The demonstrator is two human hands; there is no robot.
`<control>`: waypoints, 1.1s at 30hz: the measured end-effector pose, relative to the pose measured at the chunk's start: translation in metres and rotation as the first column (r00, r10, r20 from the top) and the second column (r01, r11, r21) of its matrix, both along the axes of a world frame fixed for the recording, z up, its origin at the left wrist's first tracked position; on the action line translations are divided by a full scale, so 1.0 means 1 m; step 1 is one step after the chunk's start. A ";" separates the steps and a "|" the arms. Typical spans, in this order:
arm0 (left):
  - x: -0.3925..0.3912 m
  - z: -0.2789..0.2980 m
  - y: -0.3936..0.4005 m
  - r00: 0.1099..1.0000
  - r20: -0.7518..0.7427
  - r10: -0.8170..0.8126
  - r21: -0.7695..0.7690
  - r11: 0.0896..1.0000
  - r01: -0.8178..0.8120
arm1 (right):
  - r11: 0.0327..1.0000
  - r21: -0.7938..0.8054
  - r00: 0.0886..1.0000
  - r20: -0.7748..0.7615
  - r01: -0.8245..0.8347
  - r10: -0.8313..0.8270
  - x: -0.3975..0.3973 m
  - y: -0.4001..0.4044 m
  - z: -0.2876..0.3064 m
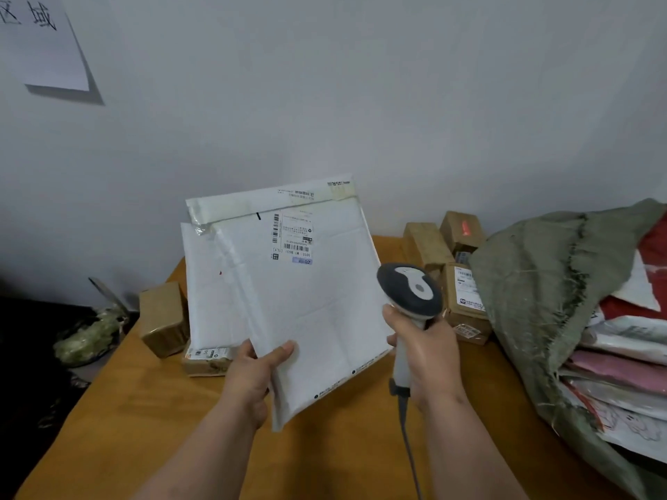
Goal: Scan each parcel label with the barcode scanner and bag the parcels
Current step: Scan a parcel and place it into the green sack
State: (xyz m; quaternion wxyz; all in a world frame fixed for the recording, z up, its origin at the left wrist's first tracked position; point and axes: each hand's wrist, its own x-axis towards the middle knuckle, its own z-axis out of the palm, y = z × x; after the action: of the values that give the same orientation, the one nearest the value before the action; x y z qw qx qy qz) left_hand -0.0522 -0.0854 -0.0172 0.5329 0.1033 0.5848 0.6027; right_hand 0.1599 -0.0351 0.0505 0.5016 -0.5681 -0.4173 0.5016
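Observation:
My left hand (252,377) grips the lower left corner of a large white padded mailer (288,283), held up above the table with its printed label (291,234) near the top, facing me. My right hand (429,355) is wrapped round the handle of a grey and white barcode scanner (409,288). The scanner's head sits just right of the mailer's edge, and its cable hangs down toward me. A grey-green woven sack (534,283) lies open at the right, stuffed with several flat parcels (624,373).
The orange-brown table (151,409) carries cardboard boxes: one at the left (162,319), a labelled one under the mailer (204,359), several at the back right (458,268). A white wall stands behind. A paper sheet (47,45) hangs at the top left.

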 end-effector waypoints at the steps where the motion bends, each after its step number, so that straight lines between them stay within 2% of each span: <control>1: -0.001 -0.002 0.000 1.000 0.000 0.001 0.006 1.000 -0.001 | 0.999 -0.002 0.999 -0.016 -0.034 0.034 -0.004 -0.001 0.003; 9: -0.002 -0.008 0.002 0.999 -0.014 -0.050 0.033 0.998 0.051 | 0.971 -0.020 0.968 -0.082 -0.239 0.236 -0.022 -0.010 0.018; 33: 0.027 -0.008 -0.001 0.999 -0.026 -0.047 0.073 0.996 0.049 | 0.947 -0.021 0.943 -0.102 -0.322 0.318 -0.001 -0.017 0.023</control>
State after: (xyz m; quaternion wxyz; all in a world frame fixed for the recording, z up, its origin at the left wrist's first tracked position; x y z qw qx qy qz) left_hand -0.0255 -0.0864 -0.0250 0.5361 0.1442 0.5658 0.6096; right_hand 0.1591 -0.0523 0.0738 0.4224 -0.4772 -0.4696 0.6110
